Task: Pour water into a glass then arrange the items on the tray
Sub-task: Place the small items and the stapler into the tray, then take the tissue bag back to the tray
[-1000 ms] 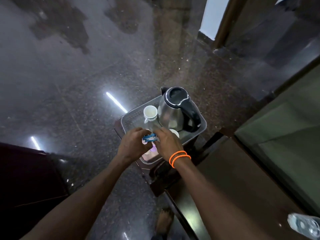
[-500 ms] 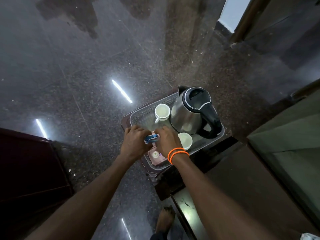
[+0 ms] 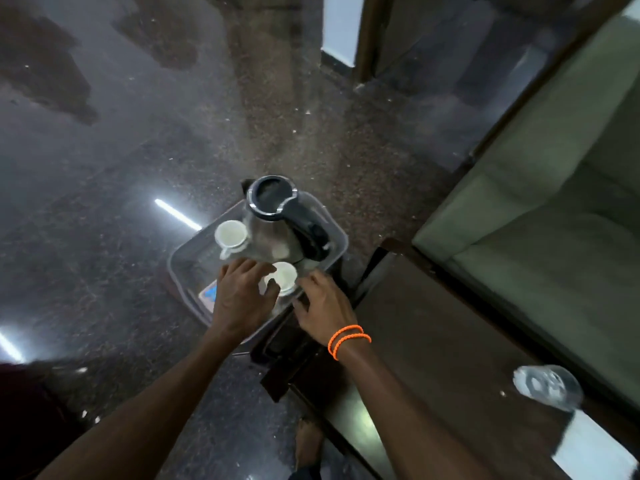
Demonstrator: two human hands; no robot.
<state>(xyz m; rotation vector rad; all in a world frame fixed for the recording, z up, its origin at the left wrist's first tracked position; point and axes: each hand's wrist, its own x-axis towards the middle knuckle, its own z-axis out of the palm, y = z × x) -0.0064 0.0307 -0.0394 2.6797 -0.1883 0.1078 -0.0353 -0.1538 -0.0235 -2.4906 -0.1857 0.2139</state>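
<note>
A dark polished stone floor fills most of the view, w/ light strips reflected in it. A green sofa is seen at the right edge. A dark wooden table runs along in front of the sofa, toward the lower right. A clear glass is stood on that table near the bottom right corner, well apart from everything else; it looks wet or filled, but the blur prevents certainty.

A grey plastic tray is set on a low dark stand just beside the table's far end. At the tray's far side a steel kettle w/ black lid and handle is stood upright. A white cup is placed just left of the kettle, touching or nearly so. A second white cup is sat at the kettle's near side.

The left hand is spread palm-down over the tray's near part, fingers loose, thumb against the second cup; nothing is gripped. A small blue packet is partly hidden under it. The right hand, w/ orange bands at the wrist, is held open and empty at the tray's near right rim.
</note>
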